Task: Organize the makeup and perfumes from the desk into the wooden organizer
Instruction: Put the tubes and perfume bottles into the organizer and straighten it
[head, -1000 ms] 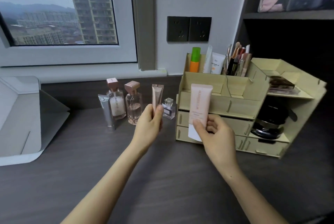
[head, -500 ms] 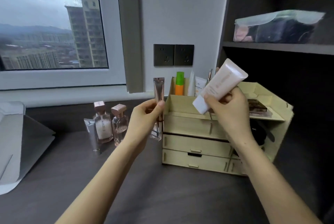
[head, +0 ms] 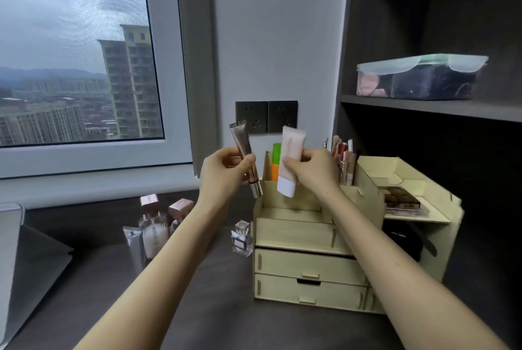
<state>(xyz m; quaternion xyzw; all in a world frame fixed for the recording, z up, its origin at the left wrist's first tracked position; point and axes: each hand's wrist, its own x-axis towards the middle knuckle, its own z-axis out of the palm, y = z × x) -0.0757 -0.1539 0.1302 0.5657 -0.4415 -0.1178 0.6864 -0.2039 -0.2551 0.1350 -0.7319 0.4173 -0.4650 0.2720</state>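
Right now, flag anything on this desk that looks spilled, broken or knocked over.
Nothing stands out. The perfume bottles and silver tube stand upright on the desk, no spills show, and the wooden organizer looks intact. Both tubes are simply held above it.

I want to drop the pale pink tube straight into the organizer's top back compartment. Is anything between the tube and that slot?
Nothing visible blocks it. The right hand holds the pale pink tube cap down just above the wooden organizer. A green and orange bottle stands in the back row just left of the tube; whether they share a slot is hidden.
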